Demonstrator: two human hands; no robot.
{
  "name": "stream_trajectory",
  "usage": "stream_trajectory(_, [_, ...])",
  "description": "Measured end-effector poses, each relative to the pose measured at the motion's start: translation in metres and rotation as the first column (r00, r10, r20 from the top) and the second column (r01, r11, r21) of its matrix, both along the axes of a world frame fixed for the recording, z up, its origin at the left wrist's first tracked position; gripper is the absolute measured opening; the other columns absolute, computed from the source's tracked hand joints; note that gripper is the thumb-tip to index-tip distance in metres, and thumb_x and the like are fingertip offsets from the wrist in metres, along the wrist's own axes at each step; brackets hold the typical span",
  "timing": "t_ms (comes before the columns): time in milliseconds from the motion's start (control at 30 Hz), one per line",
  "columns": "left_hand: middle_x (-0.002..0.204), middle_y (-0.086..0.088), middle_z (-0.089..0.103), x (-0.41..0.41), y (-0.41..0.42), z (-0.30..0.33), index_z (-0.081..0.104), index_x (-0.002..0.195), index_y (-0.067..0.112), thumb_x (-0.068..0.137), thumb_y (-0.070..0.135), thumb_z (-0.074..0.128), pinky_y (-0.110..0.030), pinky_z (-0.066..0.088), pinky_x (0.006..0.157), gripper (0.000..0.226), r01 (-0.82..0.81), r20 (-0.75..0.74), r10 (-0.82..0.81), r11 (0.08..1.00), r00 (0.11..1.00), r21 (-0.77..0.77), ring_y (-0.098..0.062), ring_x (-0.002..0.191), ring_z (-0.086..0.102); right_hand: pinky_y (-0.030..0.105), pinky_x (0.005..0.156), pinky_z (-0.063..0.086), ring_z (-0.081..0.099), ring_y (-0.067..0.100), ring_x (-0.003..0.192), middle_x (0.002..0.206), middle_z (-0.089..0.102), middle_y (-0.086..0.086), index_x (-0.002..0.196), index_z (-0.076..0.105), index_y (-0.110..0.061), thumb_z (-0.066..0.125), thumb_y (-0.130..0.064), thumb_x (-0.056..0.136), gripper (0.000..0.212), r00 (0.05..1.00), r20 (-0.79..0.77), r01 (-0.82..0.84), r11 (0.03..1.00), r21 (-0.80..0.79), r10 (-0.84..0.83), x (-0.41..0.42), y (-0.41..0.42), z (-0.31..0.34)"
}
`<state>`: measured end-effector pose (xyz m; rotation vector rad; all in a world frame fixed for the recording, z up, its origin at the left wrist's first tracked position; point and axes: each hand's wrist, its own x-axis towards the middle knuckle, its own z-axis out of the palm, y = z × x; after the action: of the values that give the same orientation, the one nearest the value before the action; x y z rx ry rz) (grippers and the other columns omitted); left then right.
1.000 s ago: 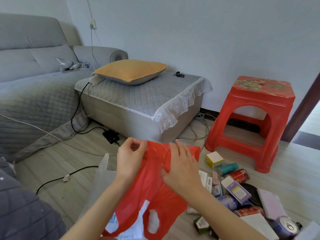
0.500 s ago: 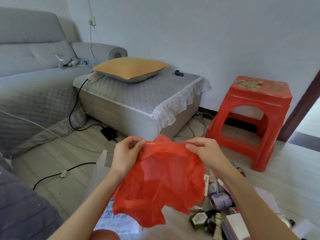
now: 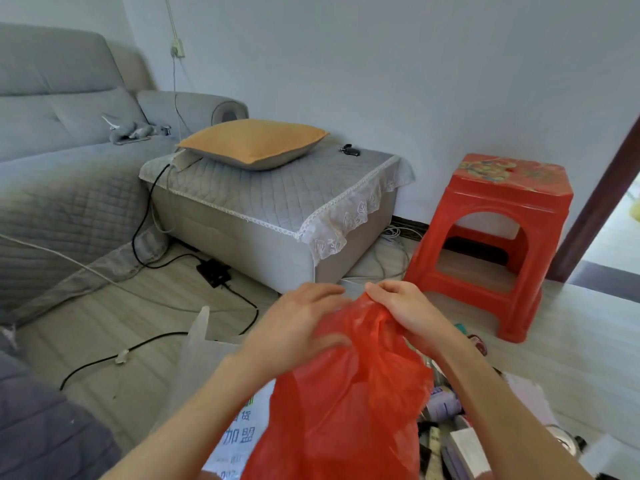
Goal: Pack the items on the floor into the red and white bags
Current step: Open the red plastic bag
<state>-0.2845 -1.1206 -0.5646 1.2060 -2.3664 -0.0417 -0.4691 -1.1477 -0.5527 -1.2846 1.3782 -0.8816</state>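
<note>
I hold a thin red plastic bag (image 3: 346, 403) up in front of me, and it hangs crumpled from both hands. My left hand (image 3: 294, 323) grips the bag's upper left part, thumb pressed on the plastic. My right hand (image 3: 405, 310) pinches the top edge just beside it. A white bag (image 3: 207, 375) with green and black print lies on the floor under my left forearm. Several small items (image 3: 446, 407), boxes, cans and bottles, lie on the floor at lower right, mostly hidden behind the red bag and my right arm.
A red plastic stool (image 3: 491, 237) stands at right by the wall. A grey ottoman (image 3: 270, 209) with an orange cushion (image 3: 252, 143) sits ahead, a grey sofa (image 3: 62, 161) at left. Black and white cables (image 3: 145, 344) cross the wooden floor.
My hands came together from a spread hold, so the bag's top is now bunched between them. The bag hangs lower and more crumpled.
</note>
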Motion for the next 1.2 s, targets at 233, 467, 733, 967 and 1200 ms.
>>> stream_trajectory(233, [0.102, 0.002, 0.059, -0.016, 0.003, -0.01, 0.062, 0.11, 0.018, 0.072, 0.059, 0.049, -0.026, 0.031, 0.076, 0.057, -0.092, 0.053, 0.111, 0.955, 0.992, -0.28, -0.013, 0.086, 0.046, 0.031, 0.061, 0.046, 0.055, 0.011, 0.052, 0.06, 0.059, 0.001, 0.076, 0.064, -0.013, 0.06, -0.023, 0.089, 0.017, 0.984, 0.173, -0.042, 0.999, -0.032, 0.047, 0.004, 0.004, 0.007])
stream_trajectory(467, [0.087, -0.004, 0.066, -0.019, 0.002, -0.005, 0.071, 0.095, 0.012, 0.084, 0.016, 0.044, -0.025, 0.05, 0.069, 0.03, -0.216, -0.231, 0.193, 0.973, 0.954, -0.079, -0.022, 0.078, 0.064, 0.029, 0.072, 0.049, 0.06, 0.017, 0.074, 0.087, 0.062, 0.006, 0.095, 0.062, -0.016, 0.065, 0.002, 0.077, 0.026, 0.976, 0.121, -0.177, 0.983, -0.044, 0.182, -0.016, 0.003, 0.01])
stream_trajectory(733, [0.07, 0.008, 0.059, -0.004, -0.004, -0.003, 0.062, 0.082, 0.012, 0.094, 0.007, 0.045, -0.031, 0.041, 0.072, 0.022, -0.204, -0.557, 0.421, 0.889, 0.716, 0.409, -0.009, 0.069, 0.052, 0.029, 0.075, 0.045, 0.063, 0.014, 0.079, 0.077, 0.07, -0.002, 0.082, 0.074, -0.02, 0.07, -0.019, 0.077, 0.006, 0.876, -0.479, -0.149, 0.911, -0.385, -0.059, -0.034, -0.006, -0.002])
stream_trajectory(967, [0.107, 0.016, 0.054, 0.012, 0.009, 0.003, 0.047, 0.115, 0.036, 0.089, 0.043, 0.047, -0.002, 0.032, 0.086, 0.027, -0.017, -0.498, 0.103, 0.984, 0.861, 0.176, 0.011, 0.099, 0.049, 0.033, 0.077, 0.042, 0.057, 0.02, 0.093, 0.093, 0.065, -0.001, 0.097, 0.073, -0.029, 0.061, -0.035, 0.085, 0.018, 0.78, -0.577, -0.098, 0.864, -0.495, -0.242, -0.034, -0.008, -0.005])
stream_trajectory(1200, [0.079, 0.0, 0.055, 0.027, 0.0, -0.01, 0.061, 0.092, 0.026, 0.085, 0.05, 0.042, -0.038, 0.053, 0.059, 0.032, -0.322, -0.16, 0.298, 0.934, 0.941, -0.155, -0.013, 0.078, 0.05, 0.035, 0.078, 0.043, 0.057, 0.027, 0.094, 0.096, 0.054, 0.007, 0.112, 0.065, -0.018, 0.065, -0.045, 0.08, 0.041, 0.728, -0.567, 0.066, 0.862, -0.503, -0.386, -0.014, -0.008, -0.005])
